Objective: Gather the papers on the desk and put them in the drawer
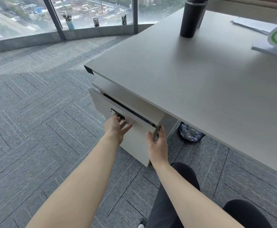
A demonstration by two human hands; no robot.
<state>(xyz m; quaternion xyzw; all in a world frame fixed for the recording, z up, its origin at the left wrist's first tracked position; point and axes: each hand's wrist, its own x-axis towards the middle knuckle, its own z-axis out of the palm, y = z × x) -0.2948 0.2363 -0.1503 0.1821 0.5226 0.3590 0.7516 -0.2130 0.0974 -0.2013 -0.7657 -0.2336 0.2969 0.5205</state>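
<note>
Drawer-opening step: left hand (116, 128) flat, fingers spread on the drawer (116, 112) front; right hand (157, 142) grips its edge. Next: pull wider.

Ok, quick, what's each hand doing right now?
Left hand: open, fingers spread against the drawer front, holding nothing.
Right hand: fingers curled around the drawer front's right edge, gripping it.

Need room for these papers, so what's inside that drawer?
The drawer is only open a crack, showing a dark gap; its contents are hidden. The left hand and right hand touch its front.
</note>
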